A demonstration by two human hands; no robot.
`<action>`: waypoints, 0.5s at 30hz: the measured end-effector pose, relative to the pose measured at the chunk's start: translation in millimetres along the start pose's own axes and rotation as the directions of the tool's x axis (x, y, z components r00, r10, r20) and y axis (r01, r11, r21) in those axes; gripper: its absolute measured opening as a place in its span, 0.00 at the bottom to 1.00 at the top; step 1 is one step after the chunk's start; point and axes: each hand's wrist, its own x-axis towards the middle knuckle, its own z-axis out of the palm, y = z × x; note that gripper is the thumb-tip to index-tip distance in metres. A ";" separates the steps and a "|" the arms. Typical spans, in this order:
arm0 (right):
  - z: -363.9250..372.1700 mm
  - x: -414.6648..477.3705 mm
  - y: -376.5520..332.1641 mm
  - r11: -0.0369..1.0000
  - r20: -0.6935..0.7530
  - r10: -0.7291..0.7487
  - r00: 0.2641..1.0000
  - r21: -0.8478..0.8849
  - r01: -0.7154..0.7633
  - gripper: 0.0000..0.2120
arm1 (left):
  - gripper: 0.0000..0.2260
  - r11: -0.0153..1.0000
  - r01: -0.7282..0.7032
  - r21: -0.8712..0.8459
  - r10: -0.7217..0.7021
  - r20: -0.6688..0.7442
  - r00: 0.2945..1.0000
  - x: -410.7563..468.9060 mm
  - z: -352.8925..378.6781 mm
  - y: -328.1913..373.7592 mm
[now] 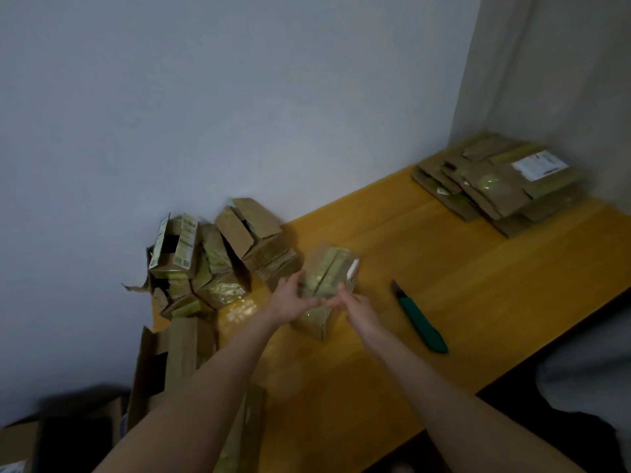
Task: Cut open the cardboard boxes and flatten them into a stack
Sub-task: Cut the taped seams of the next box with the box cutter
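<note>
A small taped cardboard box [328, 278] stands on the yellow wooden table [444, 285], its top slit open along the middle. My left hand [293, 297] grips its left side. My right hand [355, 307] holds its near right edge, fingers curled on the cardboard. A green-handled utility knife [421, 320] lies on the table just right of the box, blade pointing away, in neither hand. A stack of flattened boxes [498, 182] lies at the far right corner of the table.
A heap of unflattened small boxes [218, 257] is piled against the wall at the table's left end. Larger open cartons [170, 356] stand below to the left. The table's front edge runs diagonally at the right, with dark space beyond it.
</note>
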 end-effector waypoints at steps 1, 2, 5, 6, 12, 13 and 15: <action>-1.7 0.9 1.5 0.999 -0.003 0.020 1.000 -0.027 -0.020 0.24 | 0.45 0.996 0.017 0.092 -0.017 0.004 1.000 2.3 5.9 3.0; -5.6 1.9 2.8 0.998 -0.013 0.025 1.000 -0.059 -0.025 0.24 | 0.48 0.983 0.026 0.179 -0.026 -0.001 1.000 5.0 11.3 6.9; -31.5 9.5 14.3 0.910 -0.083 -0.072 0.994 -0.414 0.031 0.14 | 0.53 0.947 0.050 0.316 -0.042 -0.033 0.999 15.9 25.1 19.1; -42.0 11.7 19.3 0.832 -0.131 -0.100 0.986 -0.554 0.011 0.08 | 0.53 0.945 0.065 0.321 -0.052 -0.050 0.997 20.7 27.3 23.5; -93.1 24.2 57.3 0.507 -0.249 -0.035 0.968 -0.839 -0.198 0.34 | 0.50 0.960 0.119 0.253 -0.104 -0.073 0.992 45.0 38.2 33.2; -96.6 25.4 64.3 0.475 -0.233 0.003 0.972 -0.856 -0.206 0.35 | 0.49 0.954 0.098 0.283 -0.077 -0.085 0.993 44.5 40.3 29.9; -98.7 25.9 75.1 0.401 -0.210 0.018 0.977 -0.894 -0.200 0.31 | 0.45 0.925 0.044 0.378 -0.006 -0.102 0.995 39.2 38.3 20.9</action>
